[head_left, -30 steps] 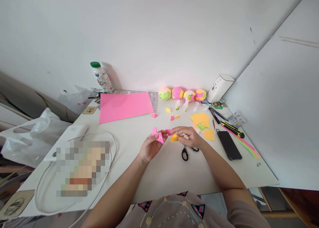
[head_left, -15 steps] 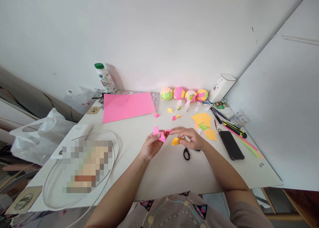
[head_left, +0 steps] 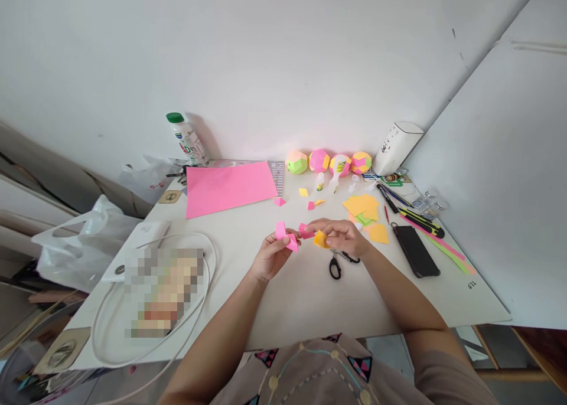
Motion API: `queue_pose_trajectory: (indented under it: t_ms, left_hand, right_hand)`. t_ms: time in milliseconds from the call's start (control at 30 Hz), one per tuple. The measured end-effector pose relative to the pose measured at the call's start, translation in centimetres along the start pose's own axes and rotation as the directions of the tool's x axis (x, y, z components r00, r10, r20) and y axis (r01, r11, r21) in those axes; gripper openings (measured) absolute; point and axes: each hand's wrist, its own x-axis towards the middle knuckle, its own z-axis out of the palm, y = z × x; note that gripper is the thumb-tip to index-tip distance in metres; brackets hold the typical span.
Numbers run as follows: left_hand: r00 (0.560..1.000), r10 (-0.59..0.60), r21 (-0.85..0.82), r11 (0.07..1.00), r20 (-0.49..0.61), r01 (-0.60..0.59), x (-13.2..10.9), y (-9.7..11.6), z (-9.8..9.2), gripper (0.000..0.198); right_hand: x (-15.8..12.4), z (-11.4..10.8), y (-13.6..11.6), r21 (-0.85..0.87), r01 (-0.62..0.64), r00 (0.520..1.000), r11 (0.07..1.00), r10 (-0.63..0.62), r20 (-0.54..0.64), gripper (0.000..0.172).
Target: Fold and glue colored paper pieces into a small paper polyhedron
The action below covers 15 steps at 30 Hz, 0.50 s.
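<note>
Over the table (head_left: 310,310), well inside its edges, left hand (head_left: 271,254) pinches pink paper (head_left: 280,230), right hand (head_left: 349,237) orange paper (head_left: 320,238).

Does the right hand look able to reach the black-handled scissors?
Probably yes: the black-handled scissors lie nearby, partly uncovered, though the right hand is pinching a folded orange paper piece.

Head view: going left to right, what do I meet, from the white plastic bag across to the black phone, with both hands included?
White plastic bag → green-capped bottle → left hand, holding folded pink paper → right hand, holding an orange paper piece → black phone.
</note>
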Motion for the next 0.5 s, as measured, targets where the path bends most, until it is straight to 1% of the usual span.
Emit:
queue_pose_trajectory:
  t_ms: [100,233,333,500]
  left_hand:
    - [0.997,-0.023,0.062,0.998,0.071,0.019,-0.15,-0.14,-0.09,0.015]
    - [0.994,-0.065,0.085,0.995,0.085,0.058,-0.28,-0.35,-0.02,0.016]
    - [0.993,-0.079,0.078,0.994,0.082,0.073,-0.27,-0.46,0.00,0.018]
    - [0.995,-0.082,0.062,0.995,0.058,0.078,-0.25,-0.43,0.02,0.017]
  right_hand:
    - [0.00,-0.25,0.14,0.175,-0.093,0.995,0.980,0.099,-0.021,0.018]
    - [0.15,-0.14,0.25,0.322,-0.184,0.982,0.929,0.189,0.018,0.016]
    - [0.24,0.05,0.35,0.384,-0.221,0.973,0.897,0.228,0.027,0.015]
    - [0.28,0.15,0.42,0.432,-0.229,0.969,0.872,0.246,0.017,0.015]
